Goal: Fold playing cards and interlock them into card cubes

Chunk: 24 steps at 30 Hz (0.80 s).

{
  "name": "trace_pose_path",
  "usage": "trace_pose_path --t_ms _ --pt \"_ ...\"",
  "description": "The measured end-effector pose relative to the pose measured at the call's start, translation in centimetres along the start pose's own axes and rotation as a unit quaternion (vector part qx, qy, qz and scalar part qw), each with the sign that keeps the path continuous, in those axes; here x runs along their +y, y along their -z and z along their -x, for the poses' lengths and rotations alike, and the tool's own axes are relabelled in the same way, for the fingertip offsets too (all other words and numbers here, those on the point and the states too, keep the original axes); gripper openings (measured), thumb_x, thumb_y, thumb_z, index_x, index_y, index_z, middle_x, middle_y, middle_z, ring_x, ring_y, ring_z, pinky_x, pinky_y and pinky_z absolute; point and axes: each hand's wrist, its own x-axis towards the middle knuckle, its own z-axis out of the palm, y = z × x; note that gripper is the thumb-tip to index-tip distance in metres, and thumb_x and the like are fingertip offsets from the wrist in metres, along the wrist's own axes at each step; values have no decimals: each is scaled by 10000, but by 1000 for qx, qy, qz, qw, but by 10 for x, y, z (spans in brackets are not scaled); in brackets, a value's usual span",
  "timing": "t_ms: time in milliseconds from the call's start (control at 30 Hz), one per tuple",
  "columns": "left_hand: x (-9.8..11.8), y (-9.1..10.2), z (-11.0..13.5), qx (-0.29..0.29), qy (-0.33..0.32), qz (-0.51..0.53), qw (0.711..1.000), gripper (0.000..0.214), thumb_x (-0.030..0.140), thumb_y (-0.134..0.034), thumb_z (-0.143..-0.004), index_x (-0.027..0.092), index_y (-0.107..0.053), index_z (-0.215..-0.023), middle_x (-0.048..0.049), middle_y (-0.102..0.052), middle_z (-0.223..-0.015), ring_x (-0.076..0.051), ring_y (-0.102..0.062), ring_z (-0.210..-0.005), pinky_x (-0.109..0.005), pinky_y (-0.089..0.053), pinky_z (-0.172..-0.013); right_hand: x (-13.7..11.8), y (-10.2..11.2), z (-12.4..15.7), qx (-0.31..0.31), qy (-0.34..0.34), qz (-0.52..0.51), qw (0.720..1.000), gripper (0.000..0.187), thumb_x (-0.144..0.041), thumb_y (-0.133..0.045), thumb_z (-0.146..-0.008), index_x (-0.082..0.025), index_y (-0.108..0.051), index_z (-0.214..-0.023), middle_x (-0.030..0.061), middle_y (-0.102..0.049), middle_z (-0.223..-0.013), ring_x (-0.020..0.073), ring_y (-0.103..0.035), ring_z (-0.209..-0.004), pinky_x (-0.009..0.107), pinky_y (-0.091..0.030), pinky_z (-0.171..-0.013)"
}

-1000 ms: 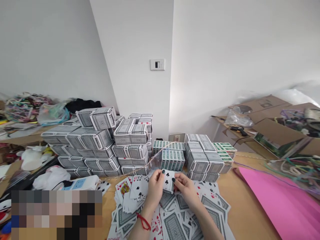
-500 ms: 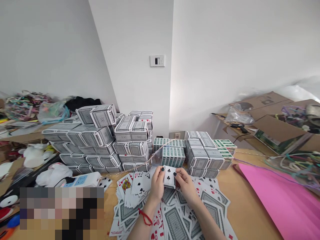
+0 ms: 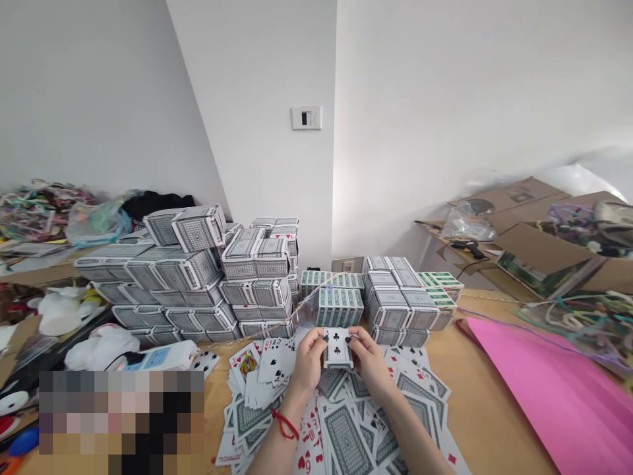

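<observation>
My left hand [image 3: 307, 361] and my right hand [image 3: 370, 363] together hold a small stack of playing cards [image 3: 337, 348] upright, a three of clubs facing me. Both hands pinch its sides just above a spread of loose cards [image 3: 346, 429] lying on the wooden table [image 3: 484, 422], some face up, some face down. A red string bracelet [image 3: 285, 424] circles my left wrist.
Stacked boxed card decks [image 3: 198, 284] rise behind the hands at left, with more decks [image 3: 400, 303] at centre right. A pink sheet [image 3: 554, 389] lies at right. Cardboard boxes [image 3: 544, 251] and tangled cords sit far right. Clutter and white objects [image 3: 99, 346] crowd the left.
The hands and the card stack have shifted slightly and squared the stack more upright; the view has drifted a little to the right.
</observation>
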Motion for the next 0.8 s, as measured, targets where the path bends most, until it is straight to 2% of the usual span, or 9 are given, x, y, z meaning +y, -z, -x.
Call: trace_pose_path --t_ms 133,267,400,533,700,800 --pt "-4 1 -2 19 18 14 1000 117 250 -526 -642 151 -588 -626 22 -498 -542 -110 -437 -507 -211 -338 -487 1 2 -3 -10 -39 -37 999 194 -366 -595 -649 -226 -528 -765 -52 -457 -568 110 -380 -467 213 -269 -449" --pt "-4 -1 -3 27 42 45 998 131 221 -524 -602 150 -628 -640 5 -547 -569 -124 -466 -524 -226 -359 -502 1 5 -4 -4 -48 -55 997 143 -314 -593 -646 -228 -531 -741 -71 -401 -513 93 -312 -421 208 -224 -425" --pt "-1 -4 0 45 46 25 998 159 204 -506 -576 156 -654 -609 -9 -573 -569 -128 -456 -510 -232 -342 -482 2 9 -3 -30 -60 -70 995 85 -281 -585 -659 -221 -544 -703 -79 -382 -489 86 -297 -416 206 -229 -433" --pt "2 -4 1 67 1 -32 997 156 195 -480 -567 167 -629 -530 -11 -569 -551 -130 -450 -515 -228 -328 -478 0 7 -1 -58 -71 -97 991 69 -257 -583 -655 -205 -559 -693 -63 -419 -539 85 -347 -455 200 -274 -461" --pt "2 -2 0 64 -58 -74 994 148 195 -459 -608 175 -592 -547 -1 -557 -575 -127 -458 -529 -220 -348 -489 -3 1 2 -82 -79 -141 983 159 -231 -543 -633 -202 -571 -787 -37 -474 -572 107 -409 -484 215 -336 -484" --pt "0 1 -1 55 -85 -103 989 157 192 -442 -643 176 -581 -571 3 -558 -586 -127 -472 -528 -221 -370 -500 -4 -1 2 -119 -90 -137 979 131 -288 -572 -652 -192 -558 -740 -20 -479 -572 127 -436 -506 230 -353 -479"
